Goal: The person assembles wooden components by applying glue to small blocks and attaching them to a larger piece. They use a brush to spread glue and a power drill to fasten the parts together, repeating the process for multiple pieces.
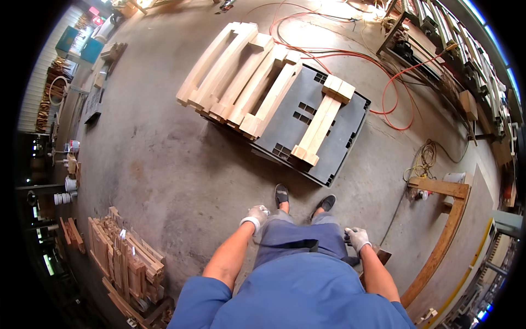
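Observation:
My left hand (256, 215), in a pale work glove, hangs beside my left thigh with its fingers curled in, and nothing shows in it. My right hand (358, 239), gloved too, is by my right hip, its fingers bent downward; I see nothing held there. Ahead of my feet a dark grey plastic pallet (290, 118) lies on the floor. On its left part several pale wooden frames (241, 77) lie side by side. Apart from them, two joined-looking pale wooden pieces with blocky ends (320, 123) rest on its right part. Neither hand touches the pallet.
Red hoses (392, 104) loop over the floor beyond the pallet. A coiled cable (424, 162) and a wooden frame (460, 219) are at right. Stacked wood scraps (129, 257) stand at lower left. A rack of long stock (438, 55) runs along the far right.

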`<state>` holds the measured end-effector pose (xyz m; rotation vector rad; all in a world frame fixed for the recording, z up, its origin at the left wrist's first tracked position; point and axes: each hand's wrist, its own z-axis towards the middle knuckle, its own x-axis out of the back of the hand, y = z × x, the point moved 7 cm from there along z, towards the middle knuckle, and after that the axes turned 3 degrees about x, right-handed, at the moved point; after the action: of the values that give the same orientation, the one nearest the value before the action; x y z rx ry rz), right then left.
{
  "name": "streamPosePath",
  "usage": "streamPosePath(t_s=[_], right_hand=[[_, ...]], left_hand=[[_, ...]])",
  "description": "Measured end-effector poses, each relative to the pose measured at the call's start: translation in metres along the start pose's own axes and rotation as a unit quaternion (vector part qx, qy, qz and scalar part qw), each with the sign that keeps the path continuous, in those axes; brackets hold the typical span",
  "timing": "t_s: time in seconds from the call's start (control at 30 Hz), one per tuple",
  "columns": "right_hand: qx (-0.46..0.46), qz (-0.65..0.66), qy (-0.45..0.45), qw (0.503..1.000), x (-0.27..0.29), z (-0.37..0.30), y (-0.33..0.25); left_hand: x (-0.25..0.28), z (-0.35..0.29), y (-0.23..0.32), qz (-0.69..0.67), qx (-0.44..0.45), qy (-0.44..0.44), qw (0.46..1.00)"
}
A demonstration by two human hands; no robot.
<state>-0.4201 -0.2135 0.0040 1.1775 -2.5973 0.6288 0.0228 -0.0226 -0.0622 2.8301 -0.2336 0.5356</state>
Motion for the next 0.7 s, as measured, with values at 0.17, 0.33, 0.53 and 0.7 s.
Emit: streamPosePath(t_s=[0.17,0.33,0.53,0.7], right_hand=[[-0.026,0.015,-0.052,0.998,-0.007,0.029,-0.005],[-0.026,-0.084,-0.054,0.995,-0.02,0.091,-0.01],[0.082,-0.263,-0.035,0.961,-0.06,0.162,-0.102],[0.163,-0.263,-0.065,0.949,-0.109,0.256,-0.149]], left_hand=[[-0.023,-0.023,0.004,-0.038,0.016,0.046,0.998],[-0.074,-0.072,0.053,0.101,0.039,-0.115,0.987],[-0.105,-0.06,0.063,0.278,0.064,-0.125,0.95],[-0.1,-0.03,0.062,0.263,0.096,-0.123,0.952]])
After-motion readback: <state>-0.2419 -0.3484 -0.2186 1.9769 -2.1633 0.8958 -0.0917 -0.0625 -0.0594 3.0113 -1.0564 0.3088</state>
